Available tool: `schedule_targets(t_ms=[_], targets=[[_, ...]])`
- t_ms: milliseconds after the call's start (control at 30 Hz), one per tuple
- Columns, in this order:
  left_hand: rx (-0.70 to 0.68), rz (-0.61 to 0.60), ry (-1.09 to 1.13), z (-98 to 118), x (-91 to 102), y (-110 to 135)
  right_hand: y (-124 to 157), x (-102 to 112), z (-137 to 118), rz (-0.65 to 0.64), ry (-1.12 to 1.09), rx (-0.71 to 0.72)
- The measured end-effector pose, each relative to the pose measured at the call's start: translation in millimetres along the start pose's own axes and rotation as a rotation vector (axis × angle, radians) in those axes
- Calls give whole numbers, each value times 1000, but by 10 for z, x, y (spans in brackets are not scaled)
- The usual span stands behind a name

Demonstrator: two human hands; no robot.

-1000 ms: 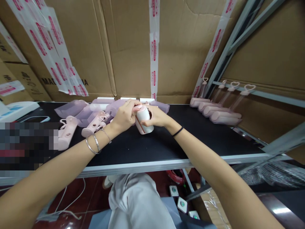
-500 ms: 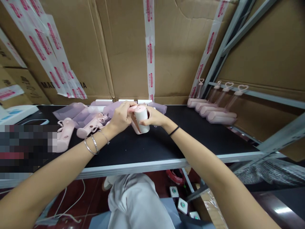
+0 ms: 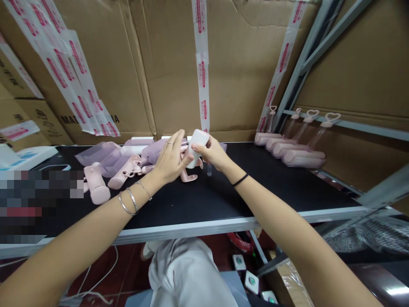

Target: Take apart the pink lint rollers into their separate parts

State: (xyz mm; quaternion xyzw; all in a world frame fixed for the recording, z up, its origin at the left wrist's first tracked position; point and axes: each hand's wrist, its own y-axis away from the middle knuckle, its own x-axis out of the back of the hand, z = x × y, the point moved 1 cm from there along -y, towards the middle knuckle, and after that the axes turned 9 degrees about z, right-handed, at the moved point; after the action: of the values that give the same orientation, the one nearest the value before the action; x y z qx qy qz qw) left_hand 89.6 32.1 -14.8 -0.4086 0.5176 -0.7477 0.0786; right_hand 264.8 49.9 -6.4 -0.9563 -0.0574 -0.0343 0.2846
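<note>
My right hand (image 3: 214, 153) grips a white roll (image 3: 197, 146) on a pink lint-roller handle (image 3: 188, 175) and holds it tilted above the black table (image 3: 198, 200). My left hand (image 3: 171, 157) rests against the roll's left side with its fingers stretched out. Bracelets sit on my left wrist and a black band on my right. Just behind my hands lie pale purple plastic covers (image 3: 105, 152).
Several loose pink handles (image 3: 96, 187) lie on the table at the left. Finished rollers with heart-shaped handles (image 3: 298, 153) lie in a row at the right, by a metal rack. Taped cardboard boxes (image 3: 179, 64) wall the back. A pixelated patch covers the left edge.
The roll has been lifted and tilted from its place on the table. My left hand has let go of its top and opened out beside it.
</note>
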Motion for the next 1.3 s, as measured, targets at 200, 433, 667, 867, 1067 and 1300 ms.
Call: schedule_targets(t_ms=[200, 433, 667, 867, 1067, 1300], targets=[[115, 7, -46, 56, -117, 36, 29, -112, 33, -124, 72, 66], [266, -23, 77, -20, -71, 8, 46, 111, -85, 1, 362, 99], [84, 56, -50, 55, 29, 10, 162, 109, -281, 25, 596, 399], [76, 22, -93, 64, 40, 24, 168, 112, -305, 36, 734, 458], [79, 11, -93, 58, 23, 39, 168, 117, -298, 50, 841, 447], [104, 0, -52, 55, -11, 74, 189, 85, -308, 112, 984, 420]])
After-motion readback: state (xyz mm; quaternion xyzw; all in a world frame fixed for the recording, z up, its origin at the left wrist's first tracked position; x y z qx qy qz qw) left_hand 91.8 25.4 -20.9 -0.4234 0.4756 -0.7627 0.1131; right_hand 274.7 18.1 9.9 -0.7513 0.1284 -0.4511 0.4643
